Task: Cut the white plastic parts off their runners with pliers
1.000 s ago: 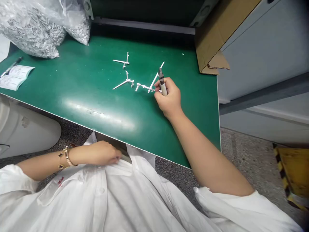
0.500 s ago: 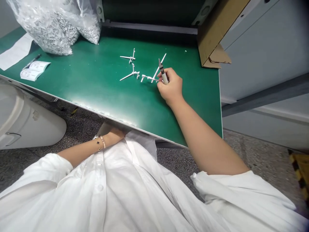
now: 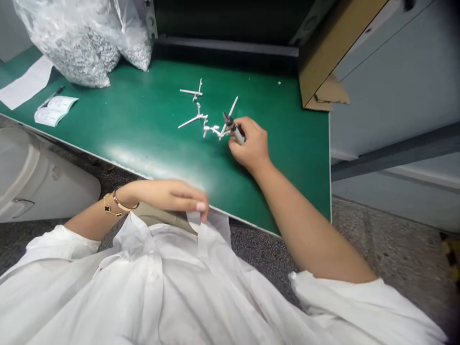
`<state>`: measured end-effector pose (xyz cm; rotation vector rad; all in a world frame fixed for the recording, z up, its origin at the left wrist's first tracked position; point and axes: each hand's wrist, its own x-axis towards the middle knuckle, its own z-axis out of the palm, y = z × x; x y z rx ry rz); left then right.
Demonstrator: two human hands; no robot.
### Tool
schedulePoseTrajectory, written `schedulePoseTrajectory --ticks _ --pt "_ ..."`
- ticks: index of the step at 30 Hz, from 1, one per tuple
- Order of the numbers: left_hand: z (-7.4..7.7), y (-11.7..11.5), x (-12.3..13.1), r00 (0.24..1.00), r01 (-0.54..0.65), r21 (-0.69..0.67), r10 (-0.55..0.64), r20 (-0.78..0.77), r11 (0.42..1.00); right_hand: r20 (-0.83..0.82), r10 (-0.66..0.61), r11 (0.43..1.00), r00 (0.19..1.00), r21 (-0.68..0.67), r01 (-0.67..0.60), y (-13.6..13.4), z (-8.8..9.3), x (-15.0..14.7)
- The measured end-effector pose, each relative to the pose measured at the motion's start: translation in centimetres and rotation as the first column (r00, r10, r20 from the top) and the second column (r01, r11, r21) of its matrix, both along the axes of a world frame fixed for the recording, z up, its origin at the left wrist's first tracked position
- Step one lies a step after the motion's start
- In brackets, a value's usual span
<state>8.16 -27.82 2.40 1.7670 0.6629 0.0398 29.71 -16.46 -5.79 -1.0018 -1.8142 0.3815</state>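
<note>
Centrally on the counter (image 3: 161, 143), white branched piece (image 3: 233, 105) lies against the right hand (image 3: 252, 142), which hides one end; cannot tell whether it is pinched. Same hand clamped round cutters (image 3: 237, 133), their tip crossing the piece's rod in view. Second branched piece (image 3: 189, 121) just beside, third (image 3: 193, 92) farther back. Left hand (image 3: 172, 195) well apart, slack, fingers loosely extended at the near edge. Outward: folded slip (image 3: 57, 109), pen (image 3: 51, 97), bulging plastic bags (image 3: 82, 55) at back left; cardboard box (image 3: 319, 52) walls off back right.
</note>
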Motion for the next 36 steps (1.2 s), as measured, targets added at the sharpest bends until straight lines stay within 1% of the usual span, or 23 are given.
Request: schedulePoseTrajectory --ticks 1,2,3,4,5,6,7,8,10,11,13,15,16,17,18,20,23,27,30,31,33,35,36 --pt "1.1 1.4 0.6 0.992 -0.111 -0.002 0.110 0.067 0.994 0.020 -0.003 0.999 1.000 0.033 0.002 -0.1 0.3 0.1" --pt "1.7 3.1 1.3 0.962 -0.243 0.005 0.240 0.131 0.970 0.038 -0.009 0.998 0.999 0.067 0.007 -0.2 0.5 0.3" --pt "1.8 4.9 2.1 0.908 -0.380 0.012 0.370 0.198 0.925 0.050 -0.021 0.995 0.999 0.099 0.016 -0.2 0.7 0.5" --pt "1.7 6.8 2.9 0.838 -0.499 0.009 0.479 0.262 0.867 0.055 -0.040 0.991 0.998 0.126 0.032 -0.2 0.9 0.6" --pt "1.2 8.8 3.7 0.769 -0.588 0.000 0.559 0.310 0.809 0.055 -0.064 0.987 0.996 0.148 0.055 -0.1 1.1 0.8" --pt "0.6 10.6 4.4 0.721 -0.641 -0.012 0.608 0.332 0.767 0.054 -0.092 0.983 0.994 0.163 0.082 0.1 1.2 0.9" --pt "-0.1 12.3 5.0 0.701 -0.667 -0.016 0.635 0.325 0.745 0.048 -0.120 0.979 0.992 0.172 0.110 0.3 1.2 1.0" --pt "-0.9 13.7 5.4 0.703 -0.676 0.001 0.645 0.301 0.737 0.041 -0.141 0.975 0.989 0.178 0.132 0.6 1.3 1.0" --pt "-2.3 15.2 5.7 0.757 -0.643 0.117 0.606 0.242 0.757 0.019 -0.160 0.969 0.987 0.192 0.153 0.8 1.3 1.0" --pt "-3.0 15.3 5.6 0.791 -0.609 0.208 0.570 0.220 0.765 0.010 -0.162 0.969 0.987 0.192 0.157 0.8 1.3 1.0" --pt "-3.7 14.8 5.3 0.839 -0.540 0.394 0.511 0.186 0.744 0.007 -0.176 0.971 0.984 0.165 0.172 0.5 1.3 1.1" --pt "-4.0 14.3 5.0 0.829 -0.529 0.502 0.544 0.133 0.684 0.033 -0.222 0.972 0.975 0.093 0.218 0.2 1.0 1.4" --pt "-4.1 14.3 5.0 0.819 -0.520 0.525 0.567 0.084 0.674 0.036 -0.260 0.964 0.965 0.073 0.256 0.1 0.8 1.6" --pt "-4.2 14.4 5.1 0.831 -0.483 0.523 0.556 0.021 0.702 0.046 -0.285 0.957 0.957 0.059 0.282 0.1 0.5 1.8" --pt "-4.3 14.5 5.3 0.837 -0.456 0.528 0.546 -0.018 0.716 0.045 -0.298 0.954 0.953 0.050 0.296 0.2 0.2 2.0" --pt "-4.5 14.8 5.7 0.869 -0.374 0.543 0.488 -0.077 0.752 0.024 -0.319 0.947 0.948 0.046 0.317 0.3 -0.1 2.2" --pt "-4.3 14.5 6.2 0.892 -0.315 0.545 0.438 -0.109 0.777 -0.001 -0.313 0.949 0.950 0.039 0.312 0.2 0.3 2.1" --pt "-3.7 13.8 6.4 0.902 -0.254 0.537 0.397 -0.169 0.804 -0.035 -0.323 0.946 0.946 -0.008 0.323 0.2 0.6 2.0" --pt "-4.6 14.3 5.9 0.906 -0.167 0.486 0.328 -0.267 0.858 -0.098 -0.344 0.939 0.934 -0.020 0.344 0.9 0.0 2.4" --pt "-5.2 14.6 5.6 0.908 -0.165 0.451 0.314 -0.277 0.877 -0.125 -0.343 0.939 0.931 -0.033 0.341 1.3 -0.4 2.6" --pt "-6.6 15.4 5.2 0.908 -0.239 0.366 0.341 -0.245 0.899 -0.167 -0.339 0.941 0.926 -0.056 0.334 2.1 -1.1 3.0" --pt "-7.6 15.9 5.1 0.890 -0.354 0.289 0.416 -0.186 0.889 -0.195 -0.345 0.938 0.918 -0.054 0.341 2.7 -1.7 3.3" --pt "-7.8 15.9 5.2 0.881 -0.392 0.261 0.442 -0.171 0.882 -0.207 -0.350 0.936 0.914 -0.046 0.349 2.8 -1.8 3.3"
